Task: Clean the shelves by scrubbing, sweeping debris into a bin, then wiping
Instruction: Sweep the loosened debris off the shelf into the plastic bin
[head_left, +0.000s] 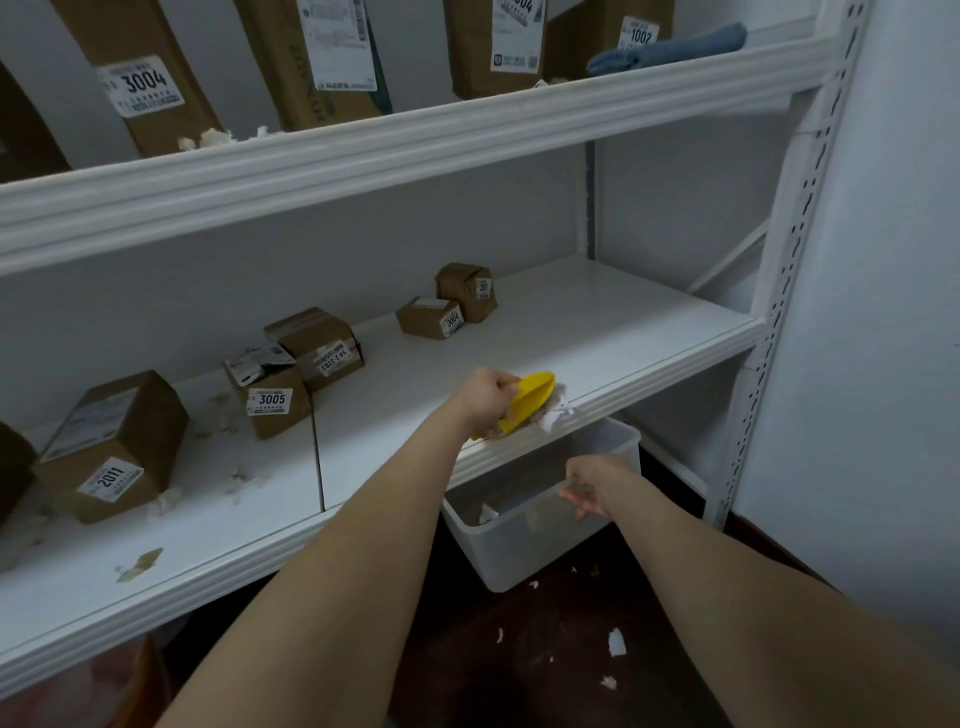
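Left hand (485, 400): fingers curled tight round the back of a yellow brush (527, 399), bristles down on the front lip of the middle shelf (597, 332), at the right-hand half. A small wad of white scraps (556, 415) sits under the bristle end, right at the shelf edge and partly overhanging it. Right hand (592, 488): fingers hooked over the near rim of a translucent white bin (540, 540), thumb outside, fingertips visible through the plastic wall. The bin is held below the shelf lip, directly under the brush, tilted slightly; some brownish and white debris lies in its bottom. Right part of the shelf surface looks bare white; the left part carries loose fluff (234, 478) and a tan smear (140, 564) near the front edge. Cardboard boxes on the same shelf: one labelled 2011 (111, 447) far left, one labelled 3005 (272, 395) touching a box behind it (317, 345), then a small one labelled 3004 (428, 317) against a taller one (467, 291) toward the back. The upper shelf (415, 135) holds larger leaning boxes, fluff at their feet, and a folded blue cloth (670, 49) at its right end. Dark floor (519, 649) beneath the bin shows a few scattered white bits.
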